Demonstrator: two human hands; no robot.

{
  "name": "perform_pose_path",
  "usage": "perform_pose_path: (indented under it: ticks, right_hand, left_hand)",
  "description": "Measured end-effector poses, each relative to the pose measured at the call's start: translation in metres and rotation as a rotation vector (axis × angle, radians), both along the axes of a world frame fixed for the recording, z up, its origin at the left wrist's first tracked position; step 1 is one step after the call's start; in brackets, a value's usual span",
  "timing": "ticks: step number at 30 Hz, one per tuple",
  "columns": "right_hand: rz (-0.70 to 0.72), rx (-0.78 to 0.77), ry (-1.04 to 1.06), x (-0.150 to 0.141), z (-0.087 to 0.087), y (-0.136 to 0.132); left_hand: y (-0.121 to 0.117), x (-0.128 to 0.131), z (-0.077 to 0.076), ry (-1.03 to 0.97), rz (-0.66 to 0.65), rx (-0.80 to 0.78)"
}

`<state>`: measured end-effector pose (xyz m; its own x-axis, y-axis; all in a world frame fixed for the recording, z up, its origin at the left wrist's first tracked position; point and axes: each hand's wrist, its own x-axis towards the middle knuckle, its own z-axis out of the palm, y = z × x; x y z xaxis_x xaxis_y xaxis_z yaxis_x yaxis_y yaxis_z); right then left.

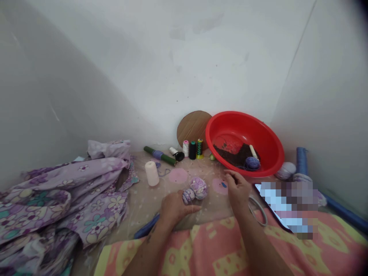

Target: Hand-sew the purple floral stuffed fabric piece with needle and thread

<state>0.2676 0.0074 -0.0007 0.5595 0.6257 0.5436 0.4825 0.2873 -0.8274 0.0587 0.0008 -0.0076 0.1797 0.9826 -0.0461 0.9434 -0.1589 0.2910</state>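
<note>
2 stuffed floral fabric lumps [195, 191] — lilac, touching.

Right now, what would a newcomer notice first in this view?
The bright red plastic basin sits in the far corner. A heap of purple floral fabric fills the left side. At centre, a floral fabric ball sits between your left hand and right hand.
</note>
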Motion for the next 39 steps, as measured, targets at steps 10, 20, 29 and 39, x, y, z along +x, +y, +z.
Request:
perform_pose_path:
  ticks: [10,20,29,39]
  right_hand:
    - [0.509,-0.301,-0.827,-0.045,0.002,-0.017]
    - [0.587,-0.343,-0.48,-0.048,-0.005,-0.01]
    - [0.422,-0.121,0.166,-0.031,0.002,-0.005]
    - [0.234,-0.073,0.146,-0.022,0.004,-0.004]
  left_hand:
    - [-0.002,0.0,-0.002,-0.028,-0.012,-0.008]
    - [-0.002,-0.002,-0.001,-0.043,-0.039,0.01]
    - [-0.006,-0.002,0.007,-0.058,-0.111,0.044]
    - [-0.005,-0.001,0.004,-0.019,-0.11,0.057]
